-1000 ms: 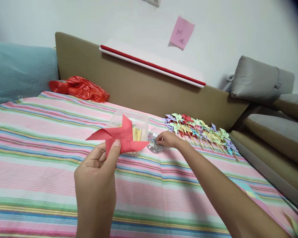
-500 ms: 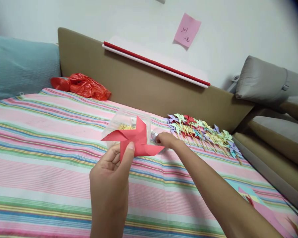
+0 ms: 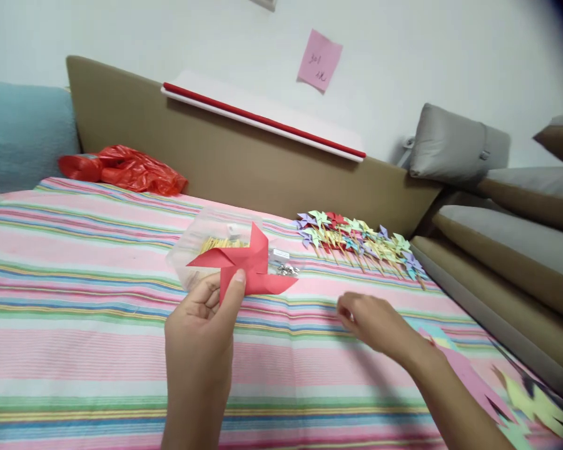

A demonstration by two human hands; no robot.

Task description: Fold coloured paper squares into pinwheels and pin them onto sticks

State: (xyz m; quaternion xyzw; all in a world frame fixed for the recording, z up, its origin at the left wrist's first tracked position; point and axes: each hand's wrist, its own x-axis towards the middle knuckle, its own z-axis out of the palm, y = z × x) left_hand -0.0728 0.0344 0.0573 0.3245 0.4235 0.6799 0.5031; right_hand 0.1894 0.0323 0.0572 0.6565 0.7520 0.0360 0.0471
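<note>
A red paper pinwheel (image 3: 256, 265) is pinched by my left hand (image 3: 211, 306), thumb on its centre, its blades folded inward. Behind it stands a clear plastic box (image 3: 182, 247) with thin wooden sticks (image 3: 216, 242) inside, partly hidden by the pinwheel. Just right of the pinwheel lies a small clear bag (image 3: 288, 259) with a white label and small shiny metal pieces (image 3: 287, 270). My right hand (image 3: 368, 319) hovers over the cloth to the right of the bag, fingers curled together. Whatever is between its fingertips is hidden or too small to name.
Many finished pinwheels on sticks (image 3: 366, 240) lie at the back right. Coloured paper pieces (image 3: 473, 381) are at the lower right, beside grey cushions (image 3: 507, 262). A red plastic bag (image 3: 136, 170) rests at the back left on the striped cloth (image 3: 98, 350).
My right hand has left the small clear bag and drawn back to the right, towards me. My left hand still holds the red pinwheel. The camera view has turned slightly right.
</note>
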